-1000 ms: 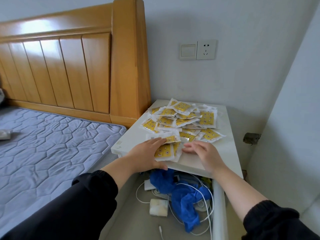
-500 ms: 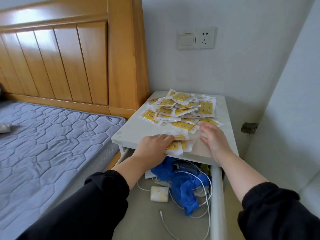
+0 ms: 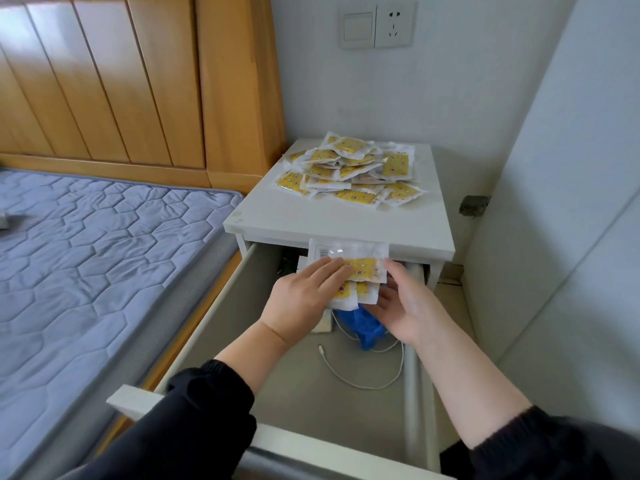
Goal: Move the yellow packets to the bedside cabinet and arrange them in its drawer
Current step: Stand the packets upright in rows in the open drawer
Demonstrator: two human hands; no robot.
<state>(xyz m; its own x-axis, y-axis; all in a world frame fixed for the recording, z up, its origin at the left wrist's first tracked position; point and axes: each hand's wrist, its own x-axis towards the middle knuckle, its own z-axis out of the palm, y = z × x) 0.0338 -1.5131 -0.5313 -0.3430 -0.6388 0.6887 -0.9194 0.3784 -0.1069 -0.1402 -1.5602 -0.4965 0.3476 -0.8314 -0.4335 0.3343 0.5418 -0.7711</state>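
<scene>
A heap of yellow packets lies at the back of the white bedside cabinet top. Below its front edge, over the open drawer, both hands hold a small stack of yellow packets. My left hand lies on top of the stack with straight fingers. My right hand is under it from the right, palm up, thumb at the stack's right edge. The stack hides part of the drawer's back.
In the drawer lie a blue cloth, a white cable and a small white block, mostly hidden under my left hand. A bed with a grey mattress and wooden headboard stands left; a white wall panel closes the right.
Both hands have slid a small stack of packets off the cabinet top's front edge and now hold it lower, over the open drawer. The camera has tilted down.
</scene>
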